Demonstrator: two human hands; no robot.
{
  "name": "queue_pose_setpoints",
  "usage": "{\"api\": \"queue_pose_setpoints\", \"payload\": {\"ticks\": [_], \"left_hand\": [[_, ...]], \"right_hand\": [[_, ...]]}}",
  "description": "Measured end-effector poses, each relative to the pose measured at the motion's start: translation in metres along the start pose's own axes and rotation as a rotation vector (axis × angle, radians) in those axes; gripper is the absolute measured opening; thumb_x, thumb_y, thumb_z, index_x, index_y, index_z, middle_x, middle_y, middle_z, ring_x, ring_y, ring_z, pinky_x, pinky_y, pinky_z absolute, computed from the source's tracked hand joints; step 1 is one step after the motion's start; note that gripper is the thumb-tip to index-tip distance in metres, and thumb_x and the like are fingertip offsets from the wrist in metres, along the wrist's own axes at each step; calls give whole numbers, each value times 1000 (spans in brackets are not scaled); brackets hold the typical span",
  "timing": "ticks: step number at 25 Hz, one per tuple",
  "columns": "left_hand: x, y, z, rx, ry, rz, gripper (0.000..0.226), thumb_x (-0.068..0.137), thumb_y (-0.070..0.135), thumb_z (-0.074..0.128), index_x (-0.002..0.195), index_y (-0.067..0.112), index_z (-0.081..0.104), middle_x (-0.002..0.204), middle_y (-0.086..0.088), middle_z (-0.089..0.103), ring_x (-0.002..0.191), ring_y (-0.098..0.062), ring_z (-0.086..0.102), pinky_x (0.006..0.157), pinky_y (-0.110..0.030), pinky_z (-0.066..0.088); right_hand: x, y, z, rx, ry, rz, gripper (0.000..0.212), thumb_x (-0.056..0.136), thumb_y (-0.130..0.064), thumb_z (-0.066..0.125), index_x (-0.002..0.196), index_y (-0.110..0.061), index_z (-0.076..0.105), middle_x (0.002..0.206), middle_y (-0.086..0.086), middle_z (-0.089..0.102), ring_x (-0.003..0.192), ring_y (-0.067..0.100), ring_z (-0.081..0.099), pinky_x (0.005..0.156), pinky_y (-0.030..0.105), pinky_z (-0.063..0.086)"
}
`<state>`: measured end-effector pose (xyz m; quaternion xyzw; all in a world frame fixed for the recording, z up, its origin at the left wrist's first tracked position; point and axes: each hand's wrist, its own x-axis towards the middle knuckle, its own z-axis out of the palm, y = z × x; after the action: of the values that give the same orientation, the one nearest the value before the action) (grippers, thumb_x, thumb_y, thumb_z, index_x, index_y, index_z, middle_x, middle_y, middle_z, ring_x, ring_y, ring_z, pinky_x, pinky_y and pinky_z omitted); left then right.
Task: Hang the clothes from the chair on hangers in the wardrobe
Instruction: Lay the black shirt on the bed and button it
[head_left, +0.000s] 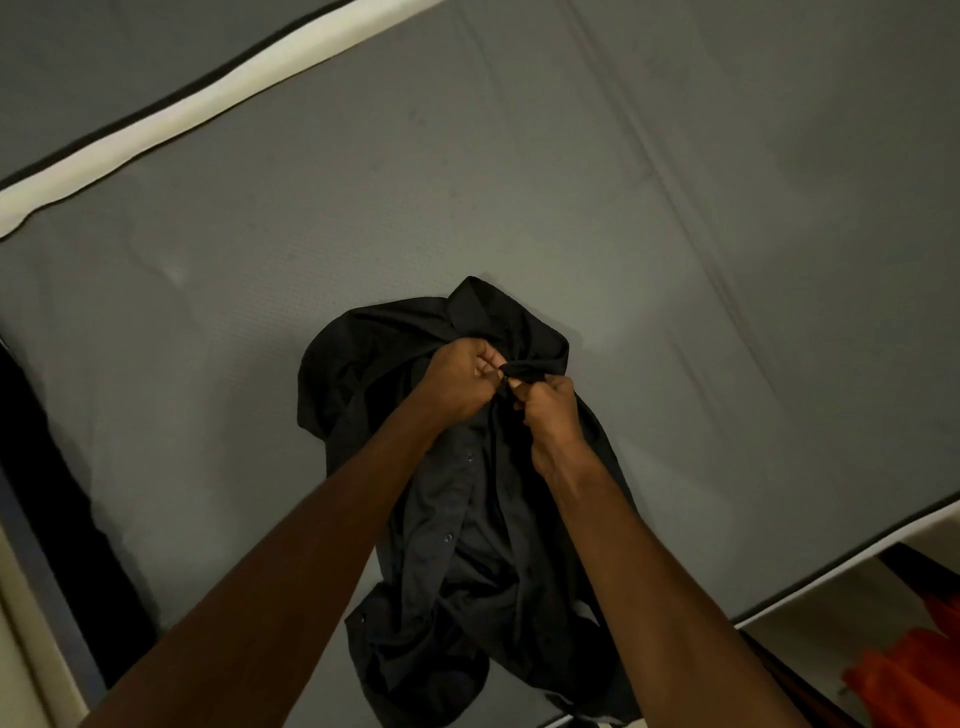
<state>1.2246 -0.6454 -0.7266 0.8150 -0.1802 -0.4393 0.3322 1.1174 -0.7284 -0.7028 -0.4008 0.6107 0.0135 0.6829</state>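
Note:
A black button-up shirt (467, 545) hangs in front of a grey fabric wardrobe panel (571, 182), its collar at the top and its front placket with buttons facing me. My left hand (460, 376) grips the fabric just below the collar on the left. My right hand (548, 410) pinches the opposite edge of the shirt front beside it. The two hands nearly touch at the top button area. No hanger shows; the shirt's top hides whatever is inside it.
A white trimmed edge (171, 119) of the wardrobe runs across the upper left. An orange garment (914, 675) hangs inside an opening at the lower right. A dark gap (57, 493) lies along the left edge.

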Motion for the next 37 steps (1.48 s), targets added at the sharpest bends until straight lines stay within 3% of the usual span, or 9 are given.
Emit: {"api": "queue_pose_setpoints", "payload": {"ticks": [7, 11, 15, 17, 20, 23, 27, 31, 37], "left_hand": [[41, 25, -3, 36, 225, 193, 7, 87, 3, 72, 90, 9, 73, 77, 5, 69, 61, 3, 58, 69, -18, 55], [57, 26, -6, 89, 260, 124, 16, 79, 15, 85, 82, 18, 69, 72, 8, 68, 65, -6, 63, 73, -31, 59], [42, 27, -3, 54, 318, 92, 24, 76, 5, 82, 75, 23, 67, 69, 11, 68, 65, -5, 67, 73, -33, 61], [22, 18, 5, 21, 320, 108, 19, 76, 0, 75, 76, 19, 72, 71, 8, 71, 65, -6, 67, 72, -32, 61], [-5, -6, 20, 49, 257, 101, 14, 76, 4, 77, 82, 17, 75, 75, 6, 72, 65, -8, 65, 71, -33, 60], [-20, -22, 32, 74, 294, 72, 15, 79, 8, 80, 89, 19, 77, 77, 5, 71, 66, -8, 63, 72, -28, 58], [-19, -15, 33, 5, 334, 9, 12, 78, 11, 83, 75, 17, 72, 69, 8, 69, 62, -4, 64, 65, -27, 58], [-20, -13, 25, -15, 301, -38, 16, 73, 12, 87, 70, 17, 72, 65, 7, 69, 60, -6, 65, 64, -23, 55], [-24, -11, 22, -105, 286, -31, 13, 71, 10, 87, 75, 18, 77, 64, 5, 71, 60, -8, 68, 64, -22, 56]], "right_hand": [[34, -43, 6, -4, 21, -121, 18, 95, 2, 61, 93, -12, 72, 79, 1, 71, 62, 9, 64, 53, 20, 49], [43, -46, 10, -79, 6, -146, 17, 97, -1, 59, 94, -14, 70, 89, 3, 72, 71, 13, 64, 56, 21, 51], [47, -28, 6, -429, 288, -309, 11, 89, -7, 59, 80, -6, 66, 83, 11, 70, 76, 28, 66, 68, 37, 54], [34, -14, -4, -442, 362, -392, 11, 85, 2, 60, 85, -7, 66, 85, 6, 70, 78, 23, 66, 75, 34, 54], [20, 10, -17, -407, 352, -552, 25, 75, 7, 73, 85, -15, 66, 83, 2, 69, 74, 18, 67, 76, 33, 58], [15, 34, -22, -576, 283, -565, 32, 70, -9, 91, 86, -16, 65, 86, 1, 66, 76, 17, 63, 73, 28, 53], [13, 43, -25, -720, 329, -587, 32, 70, -9, 89, 94, -10, 69, 96, 5, 65, 83, 20, 62, 74, 32, 54], [16, 39, -34, -551, 271, -570, 19, 74, 3, 82, 86, -10, 75, 84, 3, 72, 73, 17, 67, 78, 39, 61], [9, 29, -39, -49, 162, -395, 10, 79, -7, 86, 84, -2, 80, 82, 11, 77, 79, 26, 74, 82, 33, 60]]}}
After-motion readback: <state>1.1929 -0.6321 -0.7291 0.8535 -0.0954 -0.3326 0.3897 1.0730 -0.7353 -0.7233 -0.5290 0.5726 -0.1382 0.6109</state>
